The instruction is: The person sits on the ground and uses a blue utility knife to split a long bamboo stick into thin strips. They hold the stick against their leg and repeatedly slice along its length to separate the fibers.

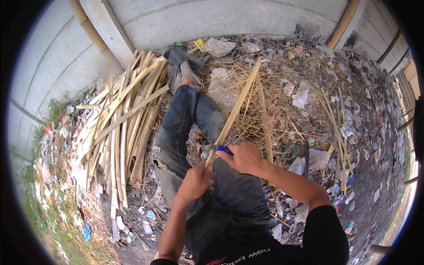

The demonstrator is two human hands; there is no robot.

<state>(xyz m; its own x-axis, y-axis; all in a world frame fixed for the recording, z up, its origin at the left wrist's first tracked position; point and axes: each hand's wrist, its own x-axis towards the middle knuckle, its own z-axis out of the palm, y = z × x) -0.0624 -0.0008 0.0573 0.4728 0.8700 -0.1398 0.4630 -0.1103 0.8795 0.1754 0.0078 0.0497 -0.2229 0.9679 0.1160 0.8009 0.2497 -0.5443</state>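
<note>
A long, pale split-bamboo strip (240,102) slants across my lap and points away to the upper right. My left hand (193,182) is closed round its near end, above my thigh. A little further up the strip, my right hand (247,159) grips a blue-handled knife (224,149). The knife lies across the strip; its blade is small in the view and partly hidden, so I cannot tell how deep it sits. My legs in worn dark jeans (176,121) stretch out beneath the strip.
A pile of split bamboo strips (126,128) lies left of my legs. Bamboo shavings (282,108) cover the ground to the right, with several thin strips (338,132) beyond. Litter is scattered all round. A pale panel wall (212,20) with bamboo posts (95,33) stands ahead.
</note>
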